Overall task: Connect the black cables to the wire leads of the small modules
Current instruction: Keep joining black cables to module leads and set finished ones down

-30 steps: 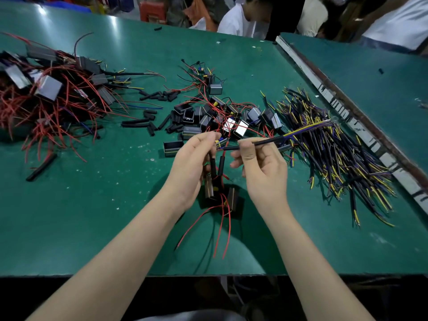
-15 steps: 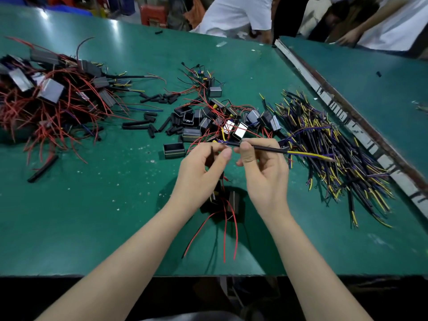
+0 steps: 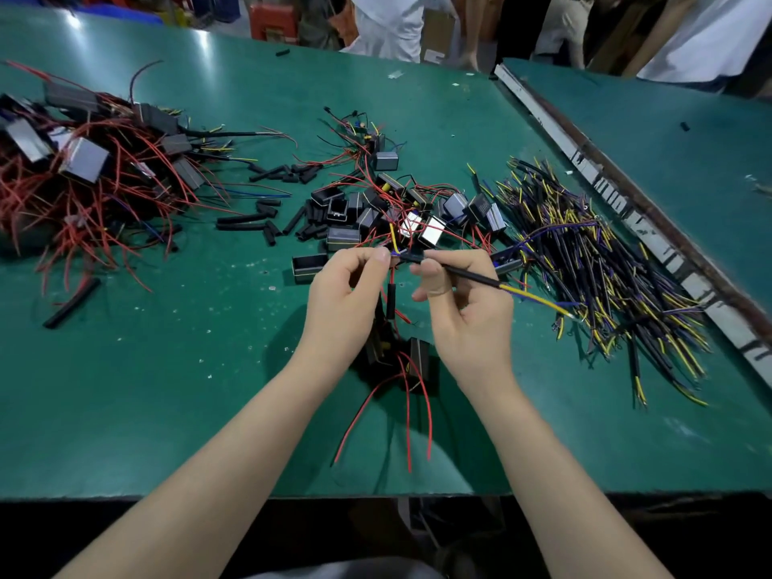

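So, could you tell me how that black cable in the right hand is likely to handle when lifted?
Probably fairly stiff: the black cable juts straight from the right hand without drooping. Likely light, since a pinch carries it.

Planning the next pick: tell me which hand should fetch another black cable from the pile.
Right. The right hand is nearer the cable pile, which lies on its side of the table. The left hand is farther off and pinches the wire leads.

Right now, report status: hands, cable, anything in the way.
Left hand pinching wire leads; right hand gripping black cable. Ends meeting between fingertips, join not confirmed. Modules dangling below hands. Nothing blocking.
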A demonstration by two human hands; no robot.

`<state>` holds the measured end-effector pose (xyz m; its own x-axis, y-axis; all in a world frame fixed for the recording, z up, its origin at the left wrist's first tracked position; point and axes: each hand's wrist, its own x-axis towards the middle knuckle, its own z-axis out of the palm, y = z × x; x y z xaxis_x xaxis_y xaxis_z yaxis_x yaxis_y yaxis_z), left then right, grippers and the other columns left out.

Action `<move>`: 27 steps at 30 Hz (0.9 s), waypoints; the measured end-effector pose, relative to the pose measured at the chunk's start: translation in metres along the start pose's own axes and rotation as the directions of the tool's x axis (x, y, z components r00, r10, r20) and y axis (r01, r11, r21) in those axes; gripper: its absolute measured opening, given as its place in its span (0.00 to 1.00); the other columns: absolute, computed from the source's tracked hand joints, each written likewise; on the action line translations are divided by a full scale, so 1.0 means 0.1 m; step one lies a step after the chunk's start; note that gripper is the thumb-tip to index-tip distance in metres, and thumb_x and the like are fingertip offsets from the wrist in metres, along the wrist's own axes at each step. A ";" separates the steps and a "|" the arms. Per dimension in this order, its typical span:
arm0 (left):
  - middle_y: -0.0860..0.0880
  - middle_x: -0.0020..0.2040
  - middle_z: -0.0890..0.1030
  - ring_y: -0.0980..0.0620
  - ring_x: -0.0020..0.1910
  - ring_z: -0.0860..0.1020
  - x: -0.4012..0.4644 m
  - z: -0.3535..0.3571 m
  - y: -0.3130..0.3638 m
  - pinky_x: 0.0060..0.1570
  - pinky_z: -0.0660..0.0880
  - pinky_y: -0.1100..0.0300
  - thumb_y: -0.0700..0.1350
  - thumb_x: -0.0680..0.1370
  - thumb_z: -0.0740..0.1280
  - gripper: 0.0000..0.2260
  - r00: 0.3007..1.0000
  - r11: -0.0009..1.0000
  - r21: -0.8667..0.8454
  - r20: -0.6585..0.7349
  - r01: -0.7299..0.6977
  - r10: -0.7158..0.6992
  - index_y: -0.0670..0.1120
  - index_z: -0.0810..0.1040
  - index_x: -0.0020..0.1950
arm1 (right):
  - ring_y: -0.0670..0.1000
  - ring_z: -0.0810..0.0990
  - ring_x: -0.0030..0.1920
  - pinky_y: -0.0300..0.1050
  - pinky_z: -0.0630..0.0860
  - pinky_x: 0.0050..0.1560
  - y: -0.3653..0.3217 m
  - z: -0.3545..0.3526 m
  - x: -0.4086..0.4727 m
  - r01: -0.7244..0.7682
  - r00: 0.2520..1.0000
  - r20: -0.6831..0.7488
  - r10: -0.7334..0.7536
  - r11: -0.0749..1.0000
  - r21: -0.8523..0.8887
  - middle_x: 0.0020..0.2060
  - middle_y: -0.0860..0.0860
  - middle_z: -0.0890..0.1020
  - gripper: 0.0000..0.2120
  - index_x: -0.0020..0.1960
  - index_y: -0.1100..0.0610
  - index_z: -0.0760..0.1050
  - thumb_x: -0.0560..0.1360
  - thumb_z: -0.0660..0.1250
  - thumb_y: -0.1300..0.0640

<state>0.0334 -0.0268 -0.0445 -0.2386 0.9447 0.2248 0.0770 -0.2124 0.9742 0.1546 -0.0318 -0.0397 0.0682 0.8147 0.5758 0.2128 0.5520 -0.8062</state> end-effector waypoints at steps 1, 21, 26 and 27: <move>0.54 0.44 0.80 0.60 0.45 0.76 0.00 0.01 0.00 0.50 0.71 0.64 0.47 0.80 0.63 0.08 1.000 1.000 -0.005 0.008 0.001 -0.001 0.53 0.79 0.43 | 0.46 0.82 0.35 0.38 0.74 0.35 0.00 0.00 0.00 -0.048 0.999 -0.016 0.049 0.998 0.038 0.39 0.46 0.82 0.03 0.47 0.46 0.72 0.78 0.63 0.54; 0.59 0.34 0.78 0.63 0.34 0.72 0.03 -0.02 0.02 0.39 0.69 0.70 0.43 0.79 0.63 0.10 0.985 0.989 -0.125 0.163 0.079 -0.058 0.51 0.78 0.39 | 0.53 0.80 0.51 0.47 0.76 0.47 0.00 -0.08 0.09 -0.051 0.997 0.067 0.045 0.994 0.096 0.50 0.48 0.80 0.06 0.54 0.50 0.74 0.78 0.63 0.58; 0.55 0.29 0.73 0.61 0.29 0.69 0.01 -0.01 0.09 0.35 0.66 0.64 0.39 0.78 0.63 0.11 0.960 0.983 -0.114 0.254 0.147 -0.114 0.48 0.77 0.36 | 0.50 0.77 0.59 0.44 0.71 0.59 0.07 -0.18 0.11 0.227 0.953 0.235 -0.190 0.964 -0.142 0.59 0.49 0.80 0.09 0.56 0.56 0.78 0.78 0.63 0.63; 0.53 0.29 0.73 0.60 0.28 0.68 0.01 0.00 0.09 0.36 0.66 0.62 0.39 0.78 0.63 0.11 0.954 0.982 -0.100 0.273 0.157 -0.125 0.47 0.77 0.36 | 0.51 0.76 0.58 0.43 0.70 0.60 0.08 -0.20 0.12 0.270 0.947 0.229 -0.223 0.942 -0.200 0.59 0.51 0.80 0.08 0.53 0.59 0.79 0.78 0.64 0.65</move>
<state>0.0334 -0.0276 -0.0355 0.0267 0.9959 0.0869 -0.0588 -0.0852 0.9946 0.1768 -0.0216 -0.0363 -0.2062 0.6895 0.6943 0.4137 0.7045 -0.5767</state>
